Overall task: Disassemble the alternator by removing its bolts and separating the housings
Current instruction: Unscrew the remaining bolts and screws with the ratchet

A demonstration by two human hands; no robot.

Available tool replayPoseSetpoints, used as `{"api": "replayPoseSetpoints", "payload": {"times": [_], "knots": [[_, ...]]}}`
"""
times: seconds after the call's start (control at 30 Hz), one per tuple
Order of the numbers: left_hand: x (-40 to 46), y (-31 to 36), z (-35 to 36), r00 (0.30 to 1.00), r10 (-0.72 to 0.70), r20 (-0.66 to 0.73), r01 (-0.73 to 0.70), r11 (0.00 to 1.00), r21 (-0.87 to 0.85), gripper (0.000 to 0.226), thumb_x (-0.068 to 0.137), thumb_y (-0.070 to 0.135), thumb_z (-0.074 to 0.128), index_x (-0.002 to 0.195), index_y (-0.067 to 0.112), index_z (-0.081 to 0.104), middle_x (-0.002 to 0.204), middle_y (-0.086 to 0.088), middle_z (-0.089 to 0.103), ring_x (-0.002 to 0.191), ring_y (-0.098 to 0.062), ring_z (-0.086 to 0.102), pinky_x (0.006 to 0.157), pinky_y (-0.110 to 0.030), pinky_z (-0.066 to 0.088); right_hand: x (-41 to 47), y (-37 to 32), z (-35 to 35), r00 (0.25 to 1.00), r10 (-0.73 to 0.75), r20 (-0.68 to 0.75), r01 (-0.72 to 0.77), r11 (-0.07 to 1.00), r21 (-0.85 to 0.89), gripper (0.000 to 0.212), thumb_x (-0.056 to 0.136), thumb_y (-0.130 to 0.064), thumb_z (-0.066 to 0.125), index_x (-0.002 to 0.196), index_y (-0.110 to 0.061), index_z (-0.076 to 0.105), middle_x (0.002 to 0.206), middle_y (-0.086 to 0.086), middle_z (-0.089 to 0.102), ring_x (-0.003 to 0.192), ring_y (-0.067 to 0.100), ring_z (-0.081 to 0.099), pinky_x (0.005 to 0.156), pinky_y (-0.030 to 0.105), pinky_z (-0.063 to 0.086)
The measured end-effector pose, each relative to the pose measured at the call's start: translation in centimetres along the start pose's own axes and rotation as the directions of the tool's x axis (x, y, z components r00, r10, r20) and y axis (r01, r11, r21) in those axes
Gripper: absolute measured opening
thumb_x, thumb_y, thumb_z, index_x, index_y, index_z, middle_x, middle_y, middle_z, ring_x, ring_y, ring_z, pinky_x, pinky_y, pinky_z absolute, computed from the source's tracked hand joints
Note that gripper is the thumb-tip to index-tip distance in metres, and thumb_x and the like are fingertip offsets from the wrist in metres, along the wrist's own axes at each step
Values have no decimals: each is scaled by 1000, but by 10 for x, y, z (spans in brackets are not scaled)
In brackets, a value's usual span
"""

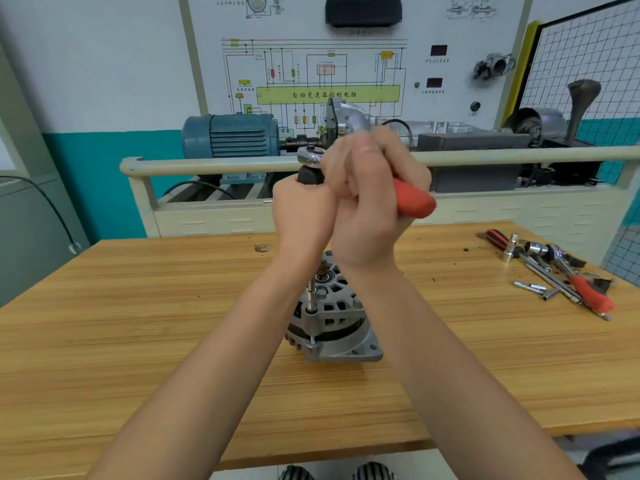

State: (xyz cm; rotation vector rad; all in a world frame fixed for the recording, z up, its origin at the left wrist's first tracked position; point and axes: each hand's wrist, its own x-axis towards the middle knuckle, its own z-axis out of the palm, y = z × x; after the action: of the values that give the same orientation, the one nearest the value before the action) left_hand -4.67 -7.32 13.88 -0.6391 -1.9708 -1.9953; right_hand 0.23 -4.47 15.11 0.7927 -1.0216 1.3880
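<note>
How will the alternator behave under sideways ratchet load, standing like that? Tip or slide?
The alternator stands on end on the smooth wooden table, unclamped, so it could slide or twist. The ratchet sits high on a long extension, and both hands are up there, so sideways force may tip it. Its cast metal body looks heavy, which probably helps.

Both hands, left (301, 209) and right (370, 202), raised, fingers curled.

Wooden workbench (138, 341), loose sockets and screwdriver pile (550, 268) at right, blue motor (230, 135), wiring-diagram board (311, 71) behind.
</note>
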Motion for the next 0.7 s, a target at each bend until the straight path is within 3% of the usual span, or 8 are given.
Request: {"api": "replayPoseSetpoints", "payload": {"times": [0.1,0.23,0.3,0.37,0.43,0.53,0.63,0.7], "knots": [[2,3,-7,984,-97,148,123,976,-180,33,81,2,55,59,15,35,48,0,29,44,-16,22,43,-21,19,14,2,-10,982,190,-18,-179,948,265,36,78,-5,45,46,-21,39,40,-9,32,40,8,25,49,28,19],[11,1,-29,870,-74,488,229,936,-267,40,80,0,58,50,17,38,40,2,29,35,-13,24,41,-19,23,33,11,-28,830,558,27,-444,631,636,39,77,-13,42,38,-18,37,32,-6,25,40,13,11,43,23,23],[13,1,-34,773,-27,633,249,932,-265,38,78,5,60,47,18,42,40,3,32,34,-12,27,41,-18,27,37,20,-36,726,686,33,-444,432,785,39,77,-14,39,38,-15,35,30,-3,24,40,13,7,42,21,21],[13,3,-31,730,-12,683,257,932,-257,39,75,8,60,45,21,40,38,6,29,31,-10,25,38,-17,24,39,26,-40,666,746,7,-400,349,848,40,77,-14,38,38,-14,34,30,-2,23,40,11,6,41,20,18],[13,3,-26,744,-37,667,284,922,-265,45,77,6,59,42,22,35,35,8,23,28,-6,18,36,-14,17,39,26,-40,653,757,-36,-383,370,846,39,77,-14,38,38,-14,34,30,-2,23,40,12,6,41,19,18],[12,1,-22,833,-85,547,269,925,-267,55,84,-2,53,42,24,29,36,8,20,30,-7,13,35,-12,15,34,16,-36,729,681,-69,-380,486,787,39,79,-13,39,40,-16,35,33,-3,23,41,14,8,41,22,23],[5,4,-14,942,-133,307,210,949,-235,48,81,-3,52,48,23,29,38,7,22,33,-10,14,38,-14,16,22,6,-23,876,480,-39,-365,715,596,44,86,-8,36,43,-18,35,36,-6,25,39,12,15,47,27,24],[2,5,-7,988,-119,95,136,972,-191,41,80,2,57,53,20,31,43,4,27,41,-14,20,42,-20,19,13,0,-10,958,286,-29,-254,890,378,38,84,-4,39,51,-22,38,40,-6,29,40,11,24,49,30,21]]}}
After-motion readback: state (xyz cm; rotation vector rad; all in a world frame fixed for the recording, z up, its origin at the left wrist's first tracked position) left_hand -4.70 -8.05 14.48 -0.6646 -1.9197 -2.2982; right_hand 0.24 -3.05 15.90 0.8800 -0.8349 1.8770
